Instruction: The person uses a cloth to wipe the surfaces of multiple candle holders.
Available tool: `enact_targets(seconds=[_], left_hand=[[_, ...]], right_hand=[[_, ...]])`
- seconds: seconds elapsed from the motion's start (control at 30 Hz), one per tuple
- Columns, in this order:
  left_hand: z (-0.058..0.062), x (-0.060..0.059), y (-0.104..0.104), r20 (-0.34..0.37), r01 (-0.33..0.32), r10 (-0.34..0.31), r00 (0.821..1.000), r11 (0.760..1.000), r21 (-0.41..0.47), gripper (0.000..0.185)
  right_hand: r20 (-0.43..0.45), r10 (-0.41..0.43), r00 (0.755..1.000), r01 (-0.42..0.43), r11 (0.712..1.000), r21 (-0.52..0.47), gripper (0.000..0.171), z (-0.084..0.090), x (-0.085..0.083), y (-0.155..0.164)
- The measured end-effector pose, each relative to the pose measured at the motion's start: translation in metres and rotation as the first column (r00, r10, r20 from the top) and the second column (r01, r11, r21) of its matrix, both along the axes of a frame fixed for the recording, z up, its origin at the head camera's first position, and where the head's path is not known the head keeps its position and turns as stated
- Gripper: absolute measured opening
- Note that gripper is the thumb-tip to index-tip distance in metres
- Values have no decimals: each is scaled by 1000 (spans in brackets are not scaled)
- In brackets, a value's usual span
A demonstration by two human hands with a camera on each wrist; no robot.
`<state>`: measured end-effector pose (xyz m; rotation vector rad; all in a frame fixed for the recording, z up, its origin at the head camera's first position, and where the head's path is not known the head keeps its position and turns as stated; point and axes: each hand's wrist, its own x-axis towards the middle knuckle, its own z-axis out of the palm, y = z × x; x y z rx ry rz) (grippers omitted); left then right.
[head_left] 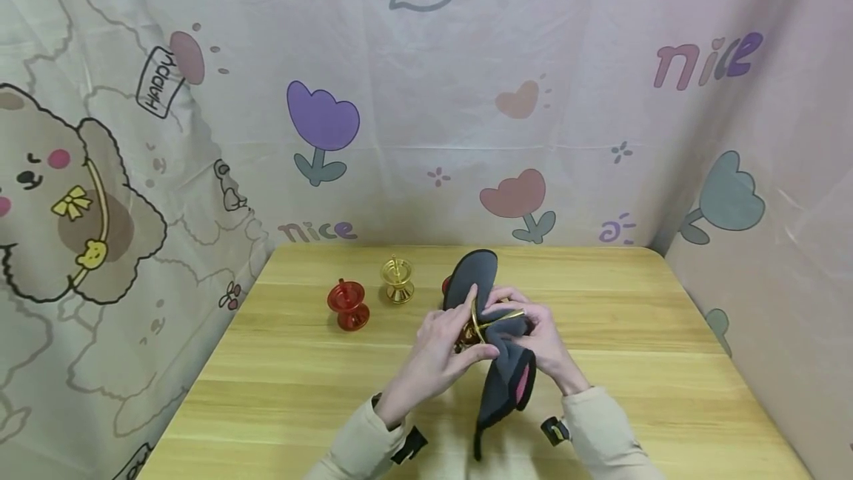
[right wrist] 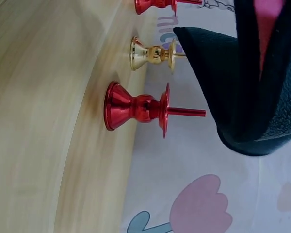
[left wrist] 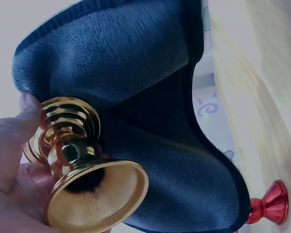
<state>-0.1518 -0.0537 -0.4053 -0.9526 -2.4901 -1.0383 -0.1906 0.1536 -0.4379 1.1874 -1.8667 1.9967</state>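
In the head view my left hand (head_left: pixel 436 347) holds a shiny gold candle holder (head_left: pixel 471 332) on its side, with the dish rim facing right. Its flared hollow foot and ringed stem show large in the left wrist view, where my left thumb and fingers (left wrist: pixel 9 155) wrap round it. A dark grey cloth (head_left: pixel 503 376) with black edging and a pink underside is gripped in my right hand (head_left: pixel 543 335). The cloth is folded against the gold holder's dish, and one flap stands up behind the left fingertips. In the right wrist view only hanging cloth (right wrist: pixel 208 63) shows, not the hand.
A red candle holder (head_left: pixel 349 306) and another gold one (head_left: pixel 397 280) stand upright on the wooden table (head_left: pixel 280 376), left of the hands. One more red holder (right wrist: pixel 136 107) stands behind the cloth, mostly hidden in the head view. A printed curtain (head_left: pixel 426 95) hangs behind the table.
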Motion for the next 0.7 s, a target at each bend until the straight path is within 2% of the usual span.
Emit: enact_targets(seconds=[0.17, 0.5, 0.57, 0.7], left_hand=[[0, 2, 2, 22, -26, 26, 999, 1000, 7, 88], [0, 3, 6, 19, -45, 44, 999, 998, 36, 85], [-1, 3, 5, 9, -48, 48, 999, 998, 43, 86], [0, 4, 5, -16, -48, 49, 999, 998, 47, 89]], right_hand=[[-9, -46, 999, 46, 999, -7, 37, -4, 0, -2], [-35, -27, 999, 19, 980, -199, 20, -9, 1, 2], [-41, -23, 999, 15, 984, -178, 21, -8, 1, 3], [-68, -7, 998, 2, 997, -72, 28, -6, 0, 5]])
